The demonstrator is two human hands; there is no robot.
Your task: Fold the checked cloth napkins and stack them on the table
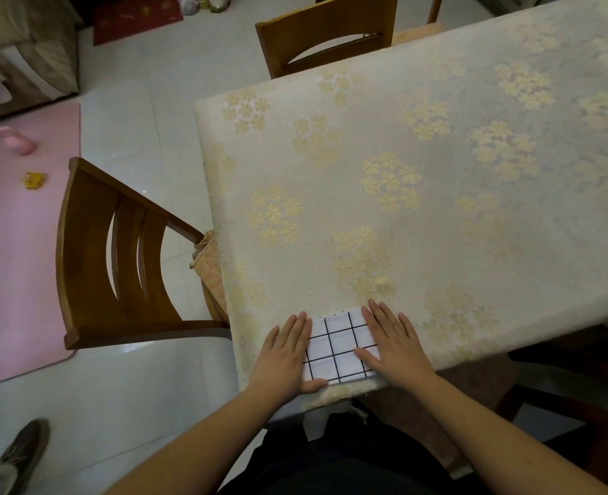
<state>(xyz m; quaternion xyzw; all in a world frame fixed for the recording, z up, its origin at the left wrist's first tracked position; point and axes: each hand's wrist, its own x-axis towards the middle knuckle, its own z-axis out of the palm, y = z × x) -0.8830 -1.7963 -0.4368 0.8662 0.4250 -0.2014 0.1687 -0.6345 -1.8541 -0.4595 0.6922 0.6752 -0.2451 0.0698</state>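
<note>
A folded checked napkin (pixel 341 346), white with a dark grid, is lying at the near edge of the table (pixel 420 166), just in front of the person's body. Both hands are lying flat on it with straight fingers, gripping nothing. The left hand (pixel 288 355) is pressing palm down on the napkin's left edge, its fingers pointing away from the person and its thumb lying along the near left corner. The right hand (pixel 391 342) is pressing on the right edge, its fingers reaching past the far right corner onto the tablecloth and its thumb stretching left across the checks. Between the 2 hands the napkin's middle is showing, lying flat, and whether it is a single napkin or several stacked cannot be told. The table is wearing a cream cloth with pale gold flower clusters. 2 wooden chairs are standing at it: one (pixel 116 259) to the left of the near corner, another (pixel 325 33) at the far side. A pink mat (pixel 20 244) is lying on the tiled floor to the left, and a shoe (pixel 24 448) is showing at the lower left.
</note>
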